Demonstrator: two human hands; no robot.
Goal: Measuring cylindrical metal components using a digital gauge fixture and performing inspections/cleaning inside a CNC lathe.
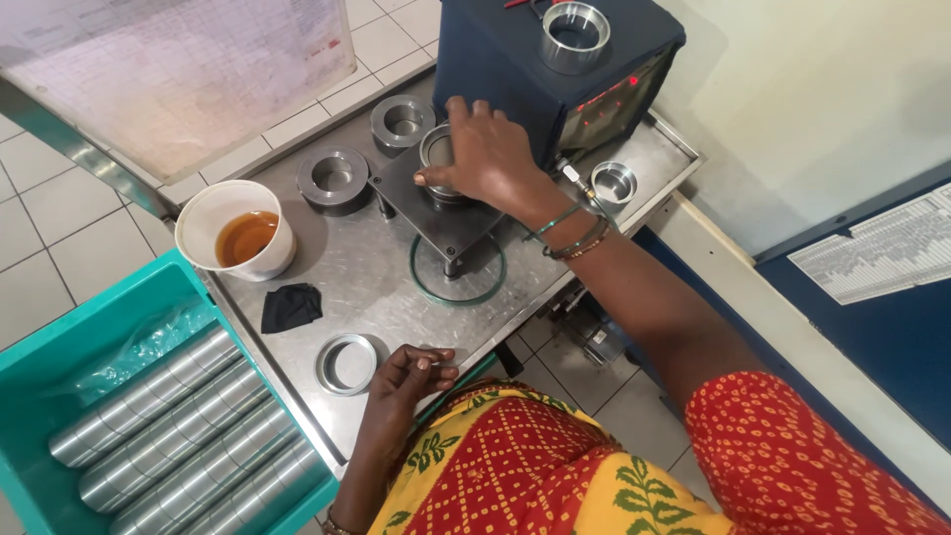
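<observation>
From the head camera, the metal ring part (439,159) on the raised dark plate (436,213) is mostly covered by the right hand (485,159), so its shape is hard to make out; the turquoise crate (59,342) of steel cylinders (163,426) is cut off at the frame edge. The right arm reaches forward over the steel table (362,267), wrist bent, fingers curled down around the ring part, gripping its rim. The left hand (406,381) rests at the table's near edge, fingers loosely curled and holding nothing, just beside a flat metal ring (347,364). A white cup of amber liquid (238,233) stands well apart.
</observation>
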